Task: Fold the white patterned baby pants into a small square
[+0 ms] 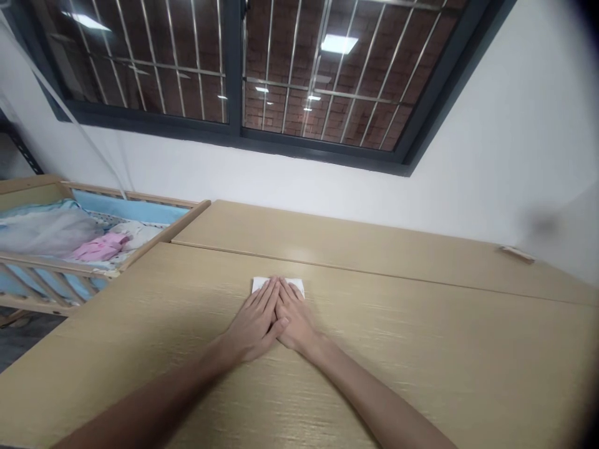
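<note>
A white folded tissue or cloth (257,284) lies on a light wooden tabletop (187,305), mostly hidden beneath my hands. My left hand (255,318) presses flat on it, fingers stretched out and pointing away from me. Beside it, my right hand (294,315) also lies flat, its fingertips meeting those of the left. Where the hands meet, the left thumb crosses over the right hand. Only the top edge and corners of the white piece show past the fingers.
A seam divides the tabletop from a back panel (299,234) along the wall. At the left stands a wooden crib (182,221) holding pink cloth (103,246) and white bedding. A small flat object (516,253) lies at the far right. Above is a barred window (322,159).
</note>
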Demonstrator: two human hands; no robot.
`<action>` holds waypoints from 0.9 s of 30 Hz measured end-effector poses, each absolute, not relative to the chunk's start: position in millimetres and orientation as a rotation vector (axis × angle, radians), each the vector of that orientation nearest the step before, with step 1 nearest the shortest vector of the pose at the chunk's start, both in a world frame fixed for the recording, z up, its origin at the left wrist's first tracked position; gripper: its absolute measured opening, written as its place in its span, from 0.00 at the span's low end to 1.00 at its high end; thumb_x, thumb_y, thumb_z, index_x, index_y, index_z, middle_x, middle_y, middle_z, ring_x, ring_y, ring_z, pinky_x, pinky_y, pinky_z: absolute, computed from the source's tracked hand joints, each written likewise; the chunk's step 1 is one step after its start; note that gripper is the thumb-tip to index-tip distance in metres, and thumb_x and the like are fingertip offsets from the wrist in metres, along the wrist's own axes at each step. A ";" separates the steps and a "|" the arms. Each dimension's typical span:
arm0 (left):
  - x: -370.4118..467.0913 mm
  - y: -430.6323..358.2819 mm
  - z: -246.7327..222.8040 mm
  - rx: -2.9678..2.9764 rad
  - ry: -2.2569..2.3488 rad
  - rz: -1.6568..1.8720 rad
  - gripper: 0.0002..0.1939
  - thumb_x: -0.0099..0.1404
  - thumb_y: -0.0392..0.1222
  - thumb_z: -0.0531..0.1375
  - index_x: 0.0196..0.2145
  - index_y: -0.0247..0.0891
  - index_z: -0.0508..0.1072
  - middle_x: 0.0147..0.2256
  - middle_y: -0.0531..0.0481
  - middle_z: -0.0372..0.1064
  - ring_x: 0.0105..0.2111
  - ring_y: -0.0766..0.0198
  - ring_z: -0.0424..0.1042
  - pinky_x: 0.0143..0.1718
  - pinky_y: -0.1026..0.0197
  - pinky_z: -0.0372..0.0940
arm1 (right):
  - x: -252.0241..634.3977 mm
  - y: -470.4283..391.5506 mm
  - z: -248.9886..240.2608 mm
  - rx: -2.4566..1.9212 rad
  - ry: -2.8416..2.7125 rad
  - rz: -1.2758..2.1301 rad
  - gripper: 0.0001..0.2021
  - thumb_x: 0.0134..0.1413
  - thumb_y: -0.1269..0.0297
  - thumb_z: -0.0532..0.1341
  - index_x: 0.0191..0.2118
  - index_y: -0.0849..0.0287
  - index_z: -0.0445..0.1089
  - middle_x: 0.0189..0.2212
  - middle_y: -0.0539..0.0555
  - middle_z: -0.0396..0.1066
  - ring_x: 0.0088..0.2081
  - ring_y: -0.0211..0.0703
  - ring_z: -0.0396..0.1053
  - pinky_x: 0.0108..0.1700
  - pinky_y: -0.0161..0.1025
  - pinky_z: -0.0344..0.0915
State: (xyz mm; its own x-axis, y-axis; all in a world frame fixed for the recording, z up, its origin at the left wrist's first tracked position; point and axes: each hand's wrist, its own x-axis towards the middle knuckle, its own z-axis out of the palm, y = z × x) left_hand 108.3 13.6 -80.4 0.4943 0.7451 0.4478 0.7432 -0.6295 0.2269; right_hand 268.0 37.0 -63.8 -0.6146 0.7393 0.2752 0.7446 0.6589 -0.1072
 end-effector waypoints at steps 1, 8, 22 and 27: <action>107.9 12.9 -83.5 2.702 1.376 0.795 0.38 0.77 0.55 0.44 0.73 0.33 0.33 0.72 0.35 0.38 0.72 0.50 0.41 0.70 0.45 0.48 | 269.1 37.5 -64.5 -1.200 -2.582 -0.018 0.33 0.65 0.63 0.52 0.72 0.70 0.50 0.70 0.68 0.50 0.72 0.59 0.44 0.71 0.58 0.45; 95.6 13.1 -97.8 2.733 1.487 0.807 0.40 0.76 0.59 0.45 0.72 0.27 0.41 0.70 0.30 0.46 0.71 0.46 0.44 0.68 0.43 0.52 | 284.0 37.1 -57.4 -1.278 -2.529 0.066 0.32 0.72 0.52 0.46 0.72 0.69 0.50 0.72 0.65 0.47 0.73 0.54 0.42 0.73 0.55 0.42; 88.2 8.6 -85.5 2.836 1.428 0.821 0.31 0.74 0.50 0.50 0.68 0.31 0.56 0.70 0.31 0.48 0.71 0.44 0.46 0.66 0.42 0.52 | 315.8 44.4 -56.4 -1.364 -2.339 0.179 0.35 0.72 0.46 0.45 0.73 0.66 0.46 0.73 0.66 0.39 0.74 0.56 0.37 0.71 0.57 0.44; 84.6 10.2 -83.4 2.765 1.429 0.843 0.27 0.73 0.49 0.52 0.64 0.34 0.60 0.64 0.33 0.61 0.65 0.47 0.59 0.62 0.43 0.56 | 318.4 42.0 -48.9 -1.191 -2.478 0.167 0.32 0.69 0.50 0.52 0.70 0.65 0.53 0.70 0.66 0.51 0.71 0.56 0.47 0.70 0.57 0.48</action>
State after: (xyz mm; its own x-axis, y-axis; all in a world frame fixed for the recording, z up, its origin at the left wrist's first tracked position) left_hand 84.6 10.2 -83.4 0.4715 0.7371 0.4840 0.7803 -0.6045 0.1605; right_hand 318.4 42.0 -48.9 -0.5660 0.7720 0.2894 0.7261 0.6330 -0.2686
